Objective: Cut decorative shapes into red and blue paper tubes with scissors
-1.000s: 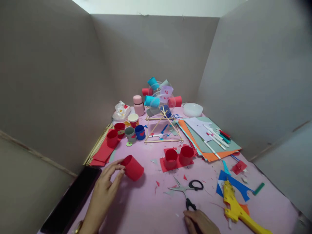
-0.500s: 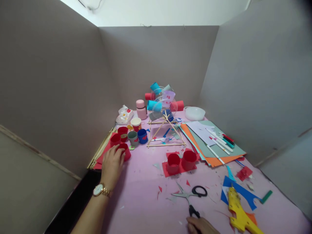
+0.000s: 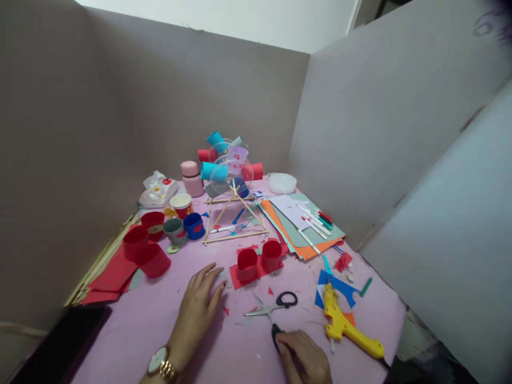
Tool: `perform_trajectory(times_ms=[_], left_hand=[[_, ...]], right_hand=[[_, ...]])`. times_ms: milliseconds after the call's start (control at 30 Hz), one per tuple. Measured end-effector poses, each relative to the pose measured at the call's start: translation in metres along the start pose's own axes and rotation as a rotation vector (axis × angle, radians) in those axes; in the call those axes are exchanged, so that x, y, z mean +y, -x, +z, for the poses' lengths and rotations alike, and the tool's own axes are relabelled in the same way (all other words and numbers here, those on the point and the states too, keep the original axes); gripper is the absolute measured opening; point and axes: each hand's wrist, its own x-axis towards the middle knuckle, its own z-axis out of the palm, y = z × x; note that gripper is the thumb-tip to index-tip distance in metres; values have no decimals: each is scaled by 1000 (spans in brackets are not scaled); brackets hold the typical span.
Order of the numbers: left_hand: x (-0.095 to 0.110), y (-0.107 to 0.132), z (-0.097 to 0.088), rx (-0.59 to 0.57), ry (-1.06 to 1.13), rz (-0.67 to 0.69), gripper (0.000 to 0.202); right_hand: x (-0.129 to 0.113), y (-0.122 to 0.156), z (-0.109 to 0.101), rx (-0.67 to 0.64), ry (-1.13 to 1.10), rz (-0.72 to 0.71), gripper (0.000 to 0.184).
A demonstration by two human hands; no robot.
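Note:
A gold watch (image 3: 160, 362) is on the wrist of my left hand (image 3: 199, 298), which holds nothing, its fingers apart over the pink tabletop. Just beyond its fingertips, two red cups (image 3: 247, 265) stand on a red paper piece (image 3: 236, 277). My right hand (image 3: 302, 354), low in the view, is closed on one black handle of a pair of scissors (image 3: 267, 308). The blades are spread apart and point to the left. Small red paper scraps lie around them.
Red, grey and blue cups (image 3: 194, 227) stand at left beside a black phone-like slab (image 3: 66, 341). A stick frame (image 3: 236, 238) with a wheel of coloured cups is at the back. On the right lie paper sheets (image 3: 320, 242), markers and a yellow glue gun (image 3: 340, 320).
My left hand has left the red cup at the left and moved right, towards the middle. My right hand has come further into view on the scissors handle. The view has turned right.

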Motion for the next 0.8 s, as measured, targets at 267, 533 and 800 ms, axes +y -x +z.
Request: perform_trajectory(times_ms=[267,533,800], left_hand=[[9,-23,7,-163,25,-33,39],[27,-41,8,-255,25,27,44],[12,-47,15,-307,-203,-106,28]], right_hand=[[4,-39,-24,-438,189,216,49],[-4,-45,-28,-617,237,310,55],[13,-27,-30,-609,155,287,53]])
